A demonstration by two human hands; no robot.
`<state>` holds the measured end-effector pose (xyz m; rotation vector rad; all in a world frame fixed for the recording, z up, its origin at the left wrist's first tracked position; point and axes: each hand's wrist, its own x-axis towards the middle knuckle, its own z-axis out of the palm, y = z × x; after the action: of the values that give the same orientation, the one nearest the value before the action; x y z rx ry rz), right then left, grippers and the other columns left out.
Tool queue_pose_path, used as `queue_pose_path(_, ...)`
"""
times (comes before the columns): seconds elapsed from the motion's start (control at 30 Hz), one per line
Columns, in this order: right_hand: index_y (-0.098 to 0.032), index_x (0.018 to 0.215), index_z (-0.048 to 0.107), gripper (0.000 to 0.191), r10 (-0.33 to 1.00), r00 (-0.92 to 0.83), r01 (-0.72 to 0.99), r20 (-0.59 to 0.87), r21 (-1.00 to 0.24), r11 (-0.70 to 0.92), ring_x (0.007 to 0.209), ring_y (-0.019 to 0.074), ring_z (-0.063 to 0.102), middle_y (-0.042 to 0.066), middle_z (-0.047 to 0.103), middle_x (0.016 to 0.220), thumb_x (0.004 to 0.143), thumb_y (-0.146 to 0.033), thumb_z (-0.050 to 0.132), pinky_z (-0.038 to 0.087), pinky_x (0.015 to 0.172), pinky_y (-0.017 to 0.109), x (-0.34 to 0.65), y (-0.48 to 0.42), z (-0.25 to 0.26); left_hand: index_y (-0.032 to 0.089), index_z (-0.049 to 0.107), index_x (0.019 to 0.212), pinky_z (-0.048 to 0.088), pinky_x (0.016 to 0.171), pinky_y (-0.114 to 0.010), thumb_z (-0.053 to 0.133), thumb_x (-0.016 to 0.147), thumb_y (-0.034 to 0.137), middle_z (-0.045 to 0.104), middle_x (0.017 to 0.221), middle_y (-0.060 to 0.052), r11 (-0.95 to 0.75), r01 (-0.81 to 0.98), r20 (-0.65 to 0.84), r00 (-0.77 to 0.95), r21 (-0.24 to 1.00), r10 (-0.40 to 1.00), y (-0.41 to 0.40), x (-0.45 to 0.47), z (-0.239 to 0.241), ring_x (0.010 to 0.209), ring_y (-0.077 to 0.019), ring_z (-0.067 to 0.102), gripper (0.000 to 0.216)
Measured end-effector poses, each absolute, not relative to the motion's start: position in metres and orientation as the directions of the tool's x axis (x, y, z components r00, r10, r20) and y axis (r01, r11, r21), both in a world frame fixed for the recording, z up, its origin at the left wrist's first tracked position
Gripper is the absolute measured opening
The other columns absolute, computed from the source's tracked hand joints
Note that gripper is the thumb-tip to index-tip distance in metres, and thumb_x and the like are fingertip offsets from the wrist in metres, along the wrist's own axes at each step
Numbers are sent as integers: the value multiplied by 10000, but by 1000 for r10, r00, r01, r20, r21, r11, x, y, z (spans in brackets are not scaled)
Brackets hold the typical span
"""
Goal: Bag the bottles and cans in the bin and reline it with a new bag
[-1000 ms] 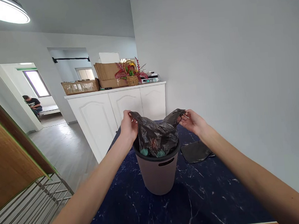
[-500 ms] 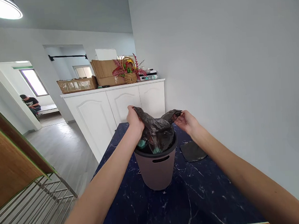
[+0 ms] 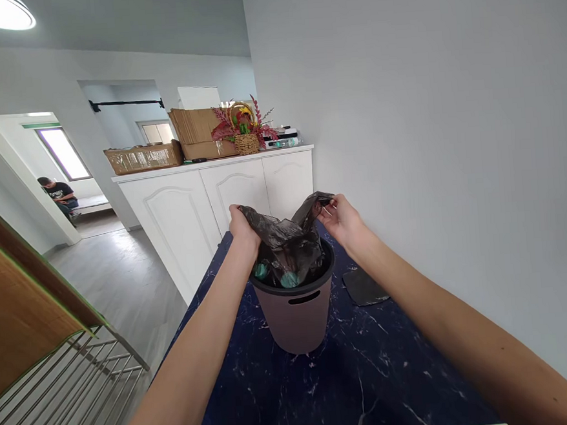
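Note:
A brownish trash can (image 3: 296, 322) with a black rim stands upright on a dark blue marbled tabletop (image 3: 320, 401). Above its mouth a thin black trash bag (image 3: 290, 247) is stretched between my hands, its lower part inside the can. Greenish items (image 3: 289, 279) show at the bag's bottom; what they are I cannot make out. My left hand (image 3: 243, 231) is closed round the bag's edge on the left. On the right, my right hand (image 3: 342, 221) pinches the opposite edge between thumb and fingers.
A flat dark square piece (image 3: 365, 287) lies right of the can, by the wall. Behind stands a white cabinet (image 3: 182, 226) carrying cardboard boxes (image 3: 144, 159) and a flower basket (image 3: 246, 144). A metal rack (image 3: 104, 361) is at left. A person (image 3: 59, 192) sits in the far room.
Both hands have shifted slightly left, and my right hand has risen, lifting its side of the bag. More of the can's inside and the greenish items shows.

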<state>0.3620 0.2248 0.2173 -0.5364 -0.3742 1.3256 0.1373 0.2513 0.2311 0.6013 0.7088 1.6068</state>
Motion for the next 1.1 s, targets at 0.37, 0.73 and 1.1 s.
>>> queue_pose_path(0.37,-237,792,509,244,966,253,-830,-49,-524,191,643,110,623,-30,600,751,1002,-129,570,620,624,223,360,226,236,244,425,722,397,488,-217,696,911,348,467,634,63,-243,-718,-11,-330,652,944,237,152,254,479,-93,441,346)
queue_pose_path(0.73,-263,742,375,307,976,198,-850,89,-480,216,605,127,662,-32,608,700,915,-123,587,629,564,232,373,205,297,243,406,723,368,489,-228,774,866,398,419,629,66,-345,-736,278,-219,583,935,210,162,316,502,-97,407,424)
queue_pose_path(1.1,-262,752,416,320,915,205,-859,348,-384,339,643,117,669,-45,620,738,928,-138,653,638,619,245,389,189,340,239,469,744,469,628,-248,781,864,352,494,701,34,-582,-624,552,-274,521,788,167,132,377,620,-129,511,353)
